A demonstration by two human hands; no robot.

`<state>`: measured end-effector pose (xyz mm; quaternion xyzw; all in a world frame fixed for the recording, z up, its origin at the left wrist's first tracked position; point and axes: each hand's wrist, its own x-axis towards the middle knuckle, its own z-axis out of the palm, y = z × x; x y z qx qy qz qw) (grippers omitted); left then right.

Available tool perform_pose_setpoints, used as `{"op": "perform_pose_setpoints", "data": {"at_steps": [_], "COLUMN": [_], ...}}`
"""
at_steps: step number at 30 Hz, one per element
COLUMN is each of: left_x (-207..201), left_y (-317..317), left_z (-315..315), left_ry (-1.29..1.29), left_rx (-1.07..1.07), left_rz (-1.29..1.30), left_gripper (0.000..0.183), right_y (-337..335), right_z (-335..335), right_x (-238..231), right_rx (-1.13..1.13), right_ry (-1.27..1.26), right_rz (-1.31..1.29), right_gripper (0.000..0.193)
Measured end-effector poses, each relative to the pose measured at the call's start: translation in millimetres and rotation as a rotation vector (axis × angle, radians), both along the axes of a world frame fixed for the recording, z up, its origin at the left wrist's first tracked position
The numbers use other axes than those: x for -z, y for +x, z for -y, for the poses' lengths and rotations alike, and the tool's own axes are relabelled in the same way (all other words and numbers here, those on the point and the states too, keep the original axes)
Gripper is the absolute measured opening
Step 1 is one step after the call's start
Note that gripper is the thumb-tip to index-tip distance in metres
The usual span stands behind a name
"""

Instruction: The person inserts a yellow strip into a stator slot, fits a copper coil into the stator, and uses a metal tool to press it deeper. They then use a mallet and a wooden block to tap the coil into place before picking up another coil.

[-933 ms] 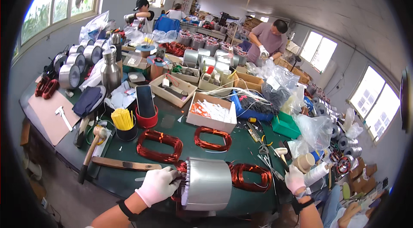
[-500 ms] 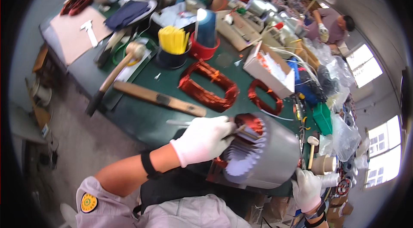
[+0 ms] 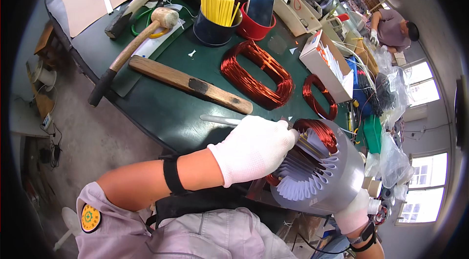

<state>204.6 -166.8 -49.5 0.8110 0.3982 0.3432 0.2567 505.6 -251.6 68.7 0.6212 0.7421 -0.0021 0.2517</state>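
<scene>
A grey cylindrical motor stator point(image 3: 344, 173) lies on its side at the near table edge, its open end toward the left. White folded slot liners point(image 3: 305, 185) ring its bore, and a red-brown copper coil point(image 3: 320, 132) loops out of the upper slots. My left hand point(image 3: 256, 149), in a white glove, is closed at the mouth of the bore beside that coil. Whatever its fingertips pinch is hidden. My right hand point(image 3: 352, 212), also gloved, is against the far right end of the stator, its fingers hidden behind the housing.
Two copper coils, a large one point(image 3: 256, 75) and a smaller one point(image 3: 320, 97), lie beyond the stator. A wooden bar point(image 3: 190, 84), a mallet point(image 3: 134, 49) and a metal strip point(image 3: 217, 119) lie leftward. Yellow strips point(image 3: 217, 9) stand in a black tub. Another person point(image 3: 393, 29) works far right.
The view has shifted, so the table things sit higher and further right. My right hand has gone further behind the stator. My left hand stays closed at the bore.
</scene>
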Motion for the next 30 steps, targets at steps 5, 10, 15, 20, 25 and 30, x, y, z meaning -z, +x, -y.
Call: {"op": "perform_pose_setpoints", "data": {"at_steps": [5,10,15,20,25,30], "left_x": [6,10,6,2,8,10], "left_y": [-1,0,4,6,-9,-6], "left_z": [-7,-7,-5,-4,-13,-9], "left_ry": [0.106,0.017,0.047,0.092,0.009,-0.101], "left_rx": [-0.006,0.028,0.0,-0.037,0.073,0.068], "left_rz": [0.185,0.154,0.014,-0.044,0.139,0.175], "left_gripper": [0.012,0.015,0.013,0.012,0.021,0.021], "right_y": [31,28,1,10,30,28], "right_z": [32,25,5,4,35,31], "right_x": [-14,-3,9,20,-4,-10], "right_rx": [-0.005,-0.074,-0.207,-0.318,-0.006,-0.034], "right_ry": [0.158,0.186,0.073,0.153,0.178,0.173], "right_rz": [0.149,-0.102,-0.167,0.072,0.051,0.183], "right_gripper": [0.02,0.029,0.02,0.02,0.015,0.019]}}
